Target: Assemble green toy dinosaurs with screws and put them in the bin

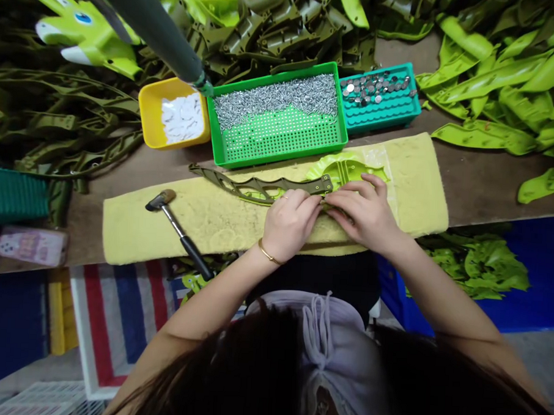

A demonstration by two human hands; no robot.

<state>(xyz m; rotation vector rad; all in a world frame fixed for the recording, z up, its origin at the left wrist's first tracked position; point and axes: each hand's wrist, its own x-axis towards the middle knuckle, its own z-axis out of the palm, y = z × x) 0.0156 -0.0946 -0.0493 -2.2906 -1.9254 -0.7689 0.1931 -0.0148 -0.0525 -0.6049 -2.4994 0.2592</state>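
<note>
A long curved olive plastic part (pixel 259 185) lies over a lime-green plastic shell (pixel 345 172) on a yellow towel (pixel 234 227). My left hand (pixel 291 223) is closed at the near edge of the olive part's right end, fingertips pinched on it. My right hand (pixel 366 211) bends over the lime-green shell, its thumb and fingers closed on the near edge where both parts meet. Whether a small piece sits between the fingertips is hidden. To the left, a hammer (pixel 179 231) rests on the towel, its black handle over the table edge.
Behind the towel stand a yellow bin (pixel 145 119) of white pieces, a green basket (pixel 279 155) of screws and a teal tray (pixel 377 123) with round metal discs. A dark pole (pixel 160 34) slants overhead. Olive parts (pixel 285 24) and lime-green parts (pixel 512 83) are heaped around.
</note>
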